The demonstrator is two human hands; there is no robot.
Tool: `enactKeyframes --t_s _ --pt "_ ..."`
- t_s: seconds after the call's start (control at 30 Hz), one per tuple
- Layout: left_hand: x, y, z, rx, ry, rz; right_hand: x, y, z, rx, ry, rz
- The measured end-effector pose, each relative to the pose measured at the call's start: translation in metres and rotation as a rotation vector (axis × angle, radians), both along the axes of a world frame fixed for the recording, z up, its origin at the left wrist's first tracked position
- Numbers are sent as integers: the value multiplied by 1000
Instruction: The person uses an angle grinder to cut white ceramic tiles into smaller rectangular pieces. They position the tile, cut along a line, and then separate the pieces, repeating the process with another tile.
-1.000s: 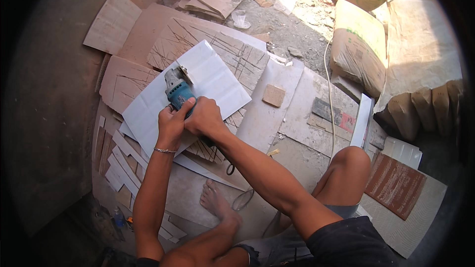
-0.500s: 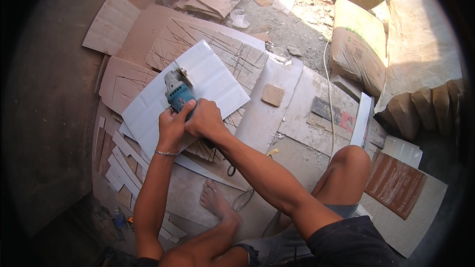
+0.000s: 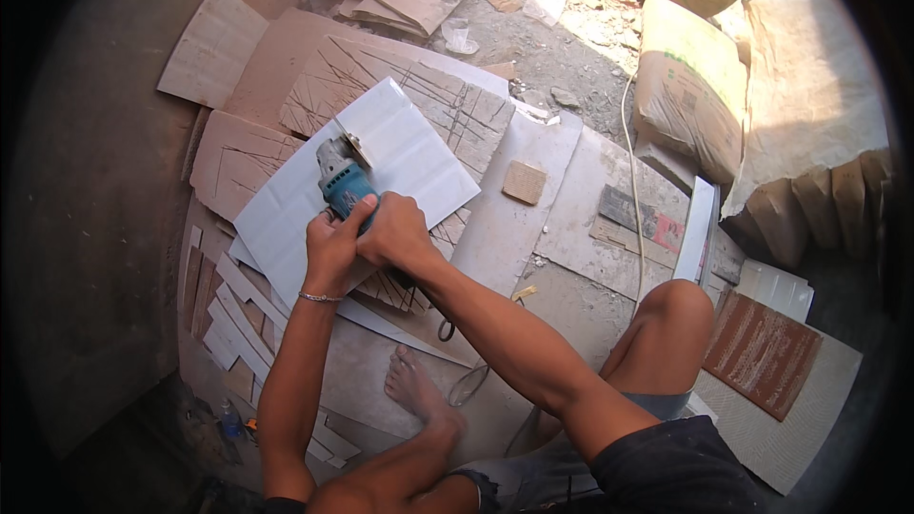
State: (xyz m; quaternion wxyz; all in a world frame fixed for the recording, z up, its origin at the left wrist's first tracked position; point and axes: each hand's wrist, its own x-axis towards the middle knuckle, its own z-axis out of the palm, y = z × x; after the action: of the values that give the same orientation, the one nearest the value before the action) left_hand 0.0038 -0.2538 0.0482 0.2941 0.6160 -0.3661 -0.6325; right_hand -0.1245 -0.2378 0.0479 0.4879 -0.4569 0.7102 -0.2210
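A teal angle grinder with a grey metal head lies over a white tile, its disc edge-on near the tile's upper left side. Both my hands are wrapped round the grinder's body. My left hand grips from the left, thumb across the casing. My right hand closes on the rear part, and the cord end shows below it. The tile rests on a board scored with many cut lines. Whether the disc touches the tile I cannot tell.
Tile strips lie at the left, near my left forearm. A small square piece lies right of the tile. A pale cable runs along the right, past full sacks. A brown tile lies beside my knee. Rubble covers the far ground.
Almost nothing differs. Both hands keep their grip on the grinder, and the white tile stays in place.
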Motion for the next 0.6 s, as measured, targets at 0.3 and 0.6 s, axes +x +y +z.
enactKeyframes --t_s 0.3,0.6 --pt "-2 5 0 13 50 36 -1 5 0 31 -12 3" --pt "-3 10 0 16 88 47 -1 9 -1 14 9 1"
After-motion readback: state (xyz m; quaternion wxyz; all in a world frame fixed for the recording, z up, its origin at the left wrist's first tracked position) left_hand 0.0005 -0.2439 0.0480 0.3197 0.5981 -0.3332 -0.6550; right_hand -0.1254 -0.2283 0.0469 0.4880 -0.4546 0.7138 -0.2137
